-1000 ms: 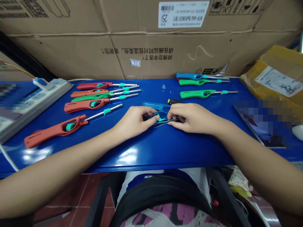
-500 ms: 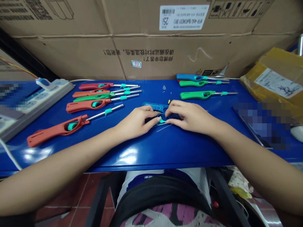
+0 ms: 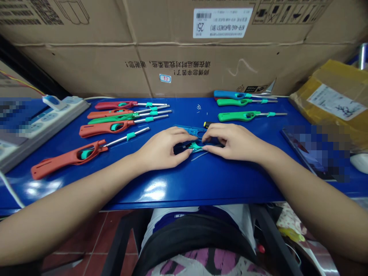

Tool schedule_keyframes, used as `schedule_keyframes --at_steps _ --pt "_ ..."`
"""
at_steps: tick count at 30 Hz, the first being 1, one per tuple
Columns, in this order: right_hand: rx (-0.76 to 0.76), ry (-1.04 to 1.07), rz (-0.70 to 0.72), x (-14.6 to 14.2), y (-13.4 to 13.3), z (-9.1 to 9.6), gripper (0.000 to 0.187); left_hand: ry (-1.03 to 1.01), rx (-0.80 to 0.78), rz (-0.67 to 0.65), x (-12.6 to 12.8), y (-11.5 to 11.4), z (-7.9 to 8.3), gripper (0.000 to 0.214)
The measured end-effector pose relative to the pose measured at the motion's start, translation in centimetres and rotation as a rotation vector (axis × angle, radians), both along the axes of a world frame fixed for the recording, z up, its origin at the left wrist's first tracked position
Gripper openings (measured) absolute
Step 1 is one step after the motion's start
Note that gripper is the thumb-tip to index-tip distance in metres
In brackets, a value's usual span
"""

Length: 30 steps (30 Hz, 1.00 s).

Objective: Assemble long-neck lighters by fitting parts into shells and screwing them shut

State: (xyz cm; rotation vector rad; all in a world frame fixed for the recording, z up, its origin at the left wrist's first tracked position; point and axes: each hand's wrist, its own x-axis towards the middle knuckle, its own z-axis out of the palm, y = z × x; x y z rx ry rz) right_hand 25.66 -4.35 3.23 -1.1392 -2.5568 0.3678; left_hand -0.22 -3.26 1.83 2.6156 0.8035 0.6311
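Note:
A blue lighter casing half (image 3: 180, 146) lies on the table, with a teal trigger (image 3: 196, 146) in it. My left hand (image 3: 165, 147) curls around the casing's left part, its thumb along the near edge. From the other side, my right hand (image 3: 231, 141) grips the casing, thumb and fingers bent close by the trigger. A second blue casing half (image 3: 191, 131) lies just behind, partly covered by my fingers. Near the casing rests a thin metal rod (image 3: 199, 156). A black tool with a yellow end (image 3: 206, 125) shows behind my right hand.
On the left lie several lighters, among them an orange-red lighter (image 3: 69, 159), beside a white power strip (image 3: 43, 126). More lighters, including a green lighter (image 3: 238, 115), lie at back right. Small pins (image 3: 198, 108) are scattered behind. A taped parcel (image 3: 330, 103) and dark tablet (image 3: 316, 153) stand right.
My left thumb and fingers have spread slightly and shifted left from the trigger, showing more of it. My right hand stays at the casing.

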Motion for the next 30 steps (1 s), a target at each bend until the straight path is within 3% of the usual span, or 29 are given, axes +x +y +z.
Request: schedule_keyframes --at_steps 7,25,30 --pt "-0.017 -0.008 0.058 0.63 0.45 -0.05 0.008 0.044 0.045 -0.032 -0.04 0.21 -0.1 0.037" --pt "0.044 0.004 0.053 0.37 0.4 -0.04 0.011 0.063 0.039 -0.056 -0.19 0.44 -0.24 0.035" --pt "-0.012 0.01 0.042 0.41 0.52 -0.11 0.01 0.061 0.117 -0.108 -0.33 0.63 -0.45 0.033"
